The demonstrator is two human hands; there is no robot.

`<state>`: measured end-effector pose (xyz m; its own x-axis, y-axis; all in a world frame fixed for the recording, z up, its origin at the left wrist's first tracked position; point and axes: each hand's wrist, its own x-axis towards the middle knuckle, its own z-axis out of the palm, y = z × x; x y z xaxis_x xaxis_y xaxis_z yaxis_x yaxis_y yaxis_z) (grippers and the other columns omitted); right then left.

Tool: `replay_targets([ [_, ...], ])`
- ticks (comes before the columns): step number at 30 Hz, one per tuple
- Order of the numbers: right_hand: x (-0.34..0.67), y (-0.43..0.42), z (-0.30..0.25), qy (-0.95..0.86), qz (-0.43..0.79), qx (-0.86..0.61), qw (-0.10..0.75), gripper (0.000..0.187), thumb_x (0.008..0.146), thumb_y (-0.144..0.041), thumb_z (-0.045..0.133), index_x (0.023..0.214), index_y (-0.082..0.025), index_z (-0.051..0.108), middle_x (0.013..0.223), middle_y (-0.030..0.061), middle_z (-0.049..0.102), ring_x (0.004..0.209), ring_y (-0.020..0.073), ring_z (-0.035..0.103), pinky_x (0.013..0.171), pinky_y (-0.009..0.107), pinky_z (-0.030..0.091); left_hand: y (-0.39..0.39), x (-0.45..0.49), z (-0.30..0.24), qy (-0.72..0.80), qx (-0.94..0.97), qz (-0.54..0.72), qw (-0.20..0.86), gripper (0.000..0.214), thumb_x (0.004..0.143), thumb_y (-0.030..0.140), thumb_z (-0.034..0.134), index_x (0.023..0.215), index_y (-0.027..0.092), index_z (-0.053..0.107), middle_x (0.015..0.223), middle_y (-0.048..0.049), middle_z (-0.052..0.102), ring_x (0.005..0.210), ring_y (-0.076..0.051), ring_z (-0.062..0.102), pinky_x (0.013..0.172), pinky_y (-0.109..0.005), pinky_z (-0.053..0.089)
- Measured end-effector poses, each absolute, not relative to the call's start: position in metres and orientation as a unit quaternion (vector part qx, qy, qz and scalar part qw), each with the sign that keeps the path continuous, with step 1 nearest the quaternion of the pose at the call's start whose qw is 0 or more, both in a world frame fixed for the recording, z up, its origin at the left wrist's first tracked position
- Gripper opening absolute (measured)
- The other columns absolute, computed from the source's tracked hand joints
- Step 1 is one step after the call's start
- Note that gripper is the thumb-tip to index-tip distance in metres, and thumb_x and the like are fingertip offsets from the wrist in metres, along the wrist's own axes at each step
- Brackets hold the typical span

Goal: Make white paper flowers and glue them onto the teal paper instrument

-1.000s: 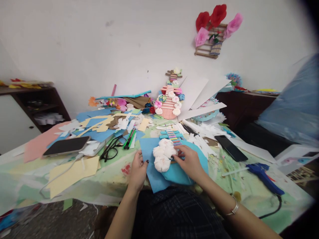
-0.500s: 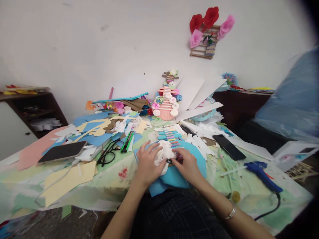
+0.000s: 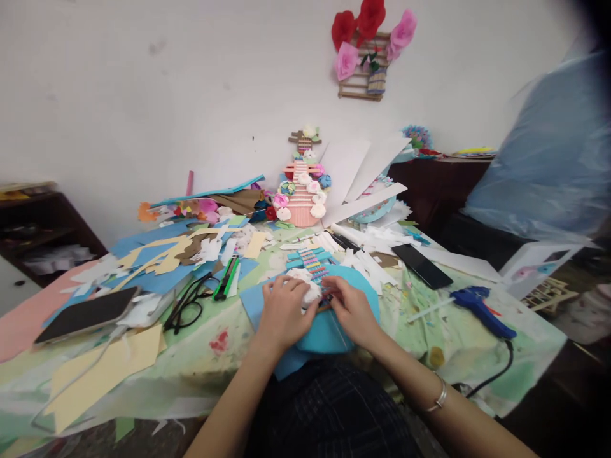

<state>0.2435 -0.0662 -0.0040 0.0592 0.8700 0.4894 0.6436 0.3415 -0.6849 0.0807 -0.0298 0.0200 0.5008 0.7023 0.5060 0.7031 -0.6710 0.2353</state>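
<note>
My left hand (image 3: 285, 313) curls its fingers over a crumpled white paper flower (image 3: 312, 294), gripping it against a blue craft piece on my lap side of the table. Opposite it, my right hand (image 3: 352, 312) pinches close to the flower's right edge, where something small and dark shows between the fingertips; I cannot make out what it is. The craft piece has a rounded blue base (image 3: 329, 334) and a ladder-like neck of coloured sticks (image 3: 314, 262) pointing away from me. A sheet of blue paper (image 3: 252, 304) lies under its left side.
To the right are a blue glue gun (image 3: 482, 310) and a black phone (image 3: 422, 266). A green cutter knife (image 3: 226, 280), glasses (image 3: 188, 305) and another phone (image 3: 88, 313) lie left. A decorated pink guitar-shaped craft (image 3: 305, 207) stands behind, among paper scraps.
The view has turned slightly right, so things sit further left. My left hand covers more of the white flower, and the right fingers have shifted slightly at its edge.
</note>
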Motion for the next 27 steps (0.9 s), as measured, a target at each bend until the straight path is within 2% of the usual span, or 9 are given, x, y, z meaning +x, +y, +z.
replay_targets([
  [4,0.250,-0.086,-0.003,-0.686,0.088,-0.553,0.464,0.034,0.080,-0.005,0.043,0.109,-0.016,0.058,0.105,0.0117,0.069,0.095,0.0224,0.064,0.086,0.043,0.051,-0.024,0.086,0.018,-0.407,-0.868,-0.285,0.008,0.028,0.084,0.035,0.061,0.106,0.019,0.067,0.108,-0.0082,0.069,0.105,-0.031,0.054,0.088,-0.049,0.038],
  [8,0.254,-0.107,-0.006,-0.727,0.053,-0.517,0.449,0.022,0.083,-0.009,0.049,0.096,-0.018,0.065,0.104,0.0094,0.070,0.101,0.0232,0.061,0.092,0.046,0.046,-0.018,0.088,0.014,-0.392,-0.873,-0.290,0.000,0.034,0.084,0.031,0.062,0.116,0.021,0.065,0.106,-0.0089,0.067,0.101,-0.029,0.054,0.087,-0.045,0.041],
  [12,0.256,-0.116,-0.010,-0.768,0.036,-0.478,0.425,0.013,0.085,-0.015,0.055,0.089,-0.019,0.067,0.095,0.0060,0.073,0.098,0.0229,0.062,0.092,0.045,0.046,-0.017,0.090,0.013,-0.369,-0.885,-0.285,0.000,0.030,0.085,0.025,0.060,0.114,0.024,0.068,0.102,-0.0091,0.064,0.097,-0.027,0.052,0.086,-0.043,0.043],
  [16,0.258,-0.116,-0.011,-0.786,0.028,-0.459,0.412,0.012,0.085,-0.016,0.058,0.090,-0.019,0.069,0.097,0.0068,0.073,0.101,0.0229,0.062,0.091,0.042,0.048,-0.018,0.091,0.015,-0.367,-0.890,-0.270,0.023,0.026,0.086,0.023,0.059,0.107,0.029,0.072,0.103,-0.0090,0.062,0.097,-0.027,0.051,0.084,-0.043,0.044],
  [20,0.258,-0.117,-0.009,-0.788,0.032,-0.458,0.410,0.013,0.085,-0.017,0.058,0.090,-0.021,0.070,0.095,0.0062,0.074,0.101,0.0219,0.063,0.092,0.042,0.049,-0.015,0.090,0.015,-0.362,-0.892,-0.268,0.030,0.023,0.086,0.024,0.058,0.103,0.028,0.073,0.100,-0.0089,0.062,0.092,-0.024,0.053,0.083,-0.042,0.045],
  [24,0.256,-0.123,-0.008,-0.763,0.045,-0.473,0.438,0.015,0.085,-0.017,0.059,0.091,-0.025,0.070,0.095,0.0026,0.074,0.102,0.0207,0.063,0.094,0.040,0.049,-0.009,0.087,0.009,-0.345,-0.894,-0.284,0.018,0.022,0.087,0.026,0.057,0.101,0.025,0.074,0.098,-0.0089,0.063,0.091,-0.023,0.054,0.084,-0.041,0.046],
  [27,0.260,-0.128,-0.010,-0.679,0.036,-0.533,0.505,0.015,0.084,-0.019,0.058,0.093,-0.025,0.068,0.105,0.0061,0.070,0.111,0.0257,0.055,0.100,0.048,0.043,-0.003,0.083,0.005,-0.333,-0.890,-0.309,-0.020,0.023,0.086,0.027,0.056,0.100,0.024,0.074,0.096,-0.0079,0.064,0.091,-0.023,0.057,0.084,-0.040,0.046],
])
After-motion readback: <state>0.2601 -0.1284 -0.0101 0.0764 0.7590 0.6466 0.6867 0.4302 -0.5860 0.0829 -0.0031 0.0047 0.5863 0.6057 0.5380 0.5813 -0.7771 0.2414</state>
